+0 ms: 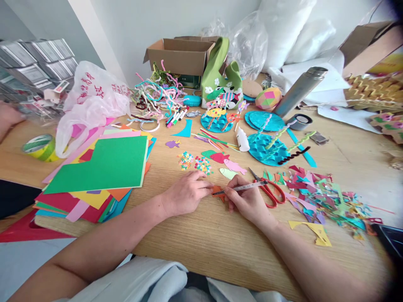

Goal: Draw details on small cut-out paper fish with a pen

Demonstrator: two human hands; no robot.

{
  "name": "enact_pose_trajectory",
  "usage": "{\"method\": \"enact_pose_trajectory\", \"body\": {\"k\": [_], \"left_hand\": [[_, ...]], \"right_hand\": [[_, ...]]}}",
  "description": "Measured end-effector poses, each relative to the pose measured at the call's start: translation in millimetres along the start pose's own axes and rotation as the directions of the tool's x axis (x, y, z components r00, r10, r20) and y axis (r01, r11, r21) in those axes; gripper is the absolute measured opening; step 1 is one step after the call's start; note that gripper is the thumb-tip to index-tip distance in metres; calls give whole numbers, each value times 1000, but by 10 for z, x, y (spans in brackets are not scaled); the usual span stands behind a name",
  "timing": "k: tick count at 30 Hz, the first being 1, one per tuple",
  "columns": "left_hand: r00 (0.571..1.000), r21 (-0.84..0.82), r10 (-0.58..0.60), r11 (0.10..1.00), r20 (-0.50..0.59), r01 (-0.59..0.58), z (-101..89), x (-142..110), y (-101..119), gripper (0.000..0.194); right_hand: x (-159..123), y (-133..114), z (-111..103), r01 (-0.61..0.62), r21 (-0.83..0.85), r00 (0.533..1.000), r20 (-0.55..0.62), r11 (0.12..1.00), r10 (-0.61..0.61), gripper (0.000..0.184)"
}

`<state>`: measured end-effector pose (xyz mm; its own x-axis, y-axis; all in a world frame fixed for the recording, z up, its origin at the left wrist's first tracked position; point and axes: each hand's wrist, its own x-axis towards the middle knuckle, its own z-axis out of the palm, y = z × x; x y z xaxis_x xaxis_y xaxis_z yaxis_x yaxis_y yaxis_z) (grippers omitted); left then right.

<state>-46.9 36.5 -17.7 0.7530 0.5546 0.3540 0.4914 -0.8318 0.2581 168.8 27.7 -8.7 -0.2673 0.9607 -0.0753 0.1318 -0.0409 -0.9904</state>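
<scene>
My right hand (247, 199) is closed round a slim pen (248, 186) with a pale printed barrel, its dark tip over a small orange paper cutout (219, 194). Flat on the table, my left hand (188, 192) has its fingers stretched out, the fingertips at the cutout's left edge. The fingers partly cover the cutout. Just beyond lie paper fish: a pale green one (228, 173), a pink one (235, 166) and a red one (219, 157). Red-handled scissors (273, 195) rest beside my right hand. Small coloured paper dots (202, 165) lie in two heaps ahead of my left hand.
Coloured sheets (103, 163) are stacked at left, near yellow-green tape (39, 147). Paper scraps (327, 197) spread at right. Behind stand a glue bottle (242, 140), blue discs with pipe cleaners (267, 151), a tall flask (300, 90) and a green felt bag (218, 79). Another person's hand (8, 119) shows far left.
</scene>
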Motion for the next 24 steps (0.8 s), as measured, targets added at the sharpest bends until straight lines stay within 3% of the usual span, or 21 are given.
{"method": "enact_pose_trajectory", "body": {"k": [24], "left_hand": [[1000, 16, -12, 1000, 27, 12, -21, 9, 8, 32]], "right_hand": [[-3, -23, -7, -23, -2, 1000, 1, 1000, 23, 26]]}}
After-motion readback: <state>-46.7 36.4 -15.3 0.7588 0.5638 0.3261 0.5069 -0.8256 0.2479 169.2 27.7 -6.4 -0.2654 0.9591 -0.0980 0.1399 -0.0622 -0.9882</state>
